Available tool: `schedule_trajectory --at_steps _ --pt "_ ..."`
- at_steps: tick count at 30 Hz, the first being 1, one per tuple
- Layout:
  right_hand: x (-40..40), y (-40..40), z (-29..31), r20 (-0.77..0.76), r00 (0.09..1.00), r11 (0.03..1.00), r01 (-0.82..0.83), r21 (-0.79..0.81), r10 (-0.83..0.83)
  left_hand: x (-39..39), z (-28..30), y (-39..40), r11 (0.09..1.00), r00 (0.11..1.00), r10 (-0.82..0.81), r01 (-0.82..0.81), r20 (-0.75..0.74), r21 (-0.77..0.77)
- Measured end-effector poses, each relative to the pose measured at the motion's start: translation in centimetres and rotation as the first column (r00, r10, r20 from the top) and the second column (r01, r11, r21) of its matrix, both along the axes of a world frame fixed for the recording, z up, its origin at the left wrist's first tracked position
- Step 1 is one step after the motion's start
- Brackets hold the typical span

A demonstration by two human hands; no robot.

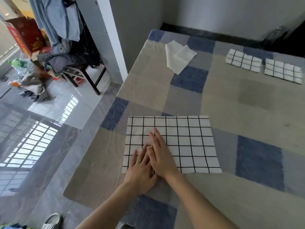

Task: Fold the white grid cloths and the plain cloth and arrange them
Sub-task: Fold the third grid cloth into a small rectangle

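Observation:
A white cloth with a black grid (189,142) lies flat near the front of the bed. My left hand (140,169) and my right hand (160,156) both press on its left part with straight fingers, the right hand partly over the left. Two folded grid cloths lie side by side at the far right, one (243,61) to the left of the other (283,72). A plain white cloth (179,56) lies loosely folded at the far left of the bed.
The bed is covered by a beige, grey and blue patchwork sheet (231,100). Its left edge drops to a shiny tiled floor (49,146). A chair piled with clothes (69,60) and a white pillar (113,38) stand left. A slipper (52,220) lies on the floor.

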State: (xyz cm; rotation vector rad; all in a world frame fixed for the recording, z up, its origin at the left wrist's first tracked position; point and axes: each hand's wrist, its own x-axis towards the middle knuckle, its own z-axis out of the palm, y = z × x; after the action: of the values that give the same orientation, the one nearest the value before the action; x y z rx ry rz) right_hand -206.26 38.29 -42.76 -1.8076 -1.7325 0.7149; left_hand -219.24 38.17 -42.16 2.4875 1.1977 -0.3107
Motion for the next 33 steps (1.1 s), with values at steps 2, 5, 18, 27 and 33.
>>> schedule_trajectory --at_steps 2,5,18,27,33 --pt "1.8 -0.4 -0.4 0.132 0.986 0.994 -0.103 0.027 0.099 0.2 0.1 0.0 1.000 1.000 0.011 -0.011 0.005 -0.012" --pt "4.4 -1.3 -1.4 0.271 0.954 0.990 -0.139 0.024 0.127 0.1 -0.1 0.3 0.999 1.000 0.013 -0.013 -0.010 -0.035" --pt "17.7 -6.4 -1.2 0.456 0.850 0.951 0.309 -0.027 -0.263 0.0 0.1 0.6 0.996 1.000 0.003 -0.004 -0.019 -0.084" --pt "4.2 -1.7 -0.4 0.382 0.921 0.997 -0.078 -0.024 0.081 0.3 0.5 0.5 0.997 1.000 0.005 -0.006 -0.011 -0.080" --pt "10.5 -4.2 -2.3 0.521 0.853 0.995 0.049 -0.081 0.000 -3.4 -0.8 0.0 0.996 0.995 0.083 -0.084 0.061 0.023"
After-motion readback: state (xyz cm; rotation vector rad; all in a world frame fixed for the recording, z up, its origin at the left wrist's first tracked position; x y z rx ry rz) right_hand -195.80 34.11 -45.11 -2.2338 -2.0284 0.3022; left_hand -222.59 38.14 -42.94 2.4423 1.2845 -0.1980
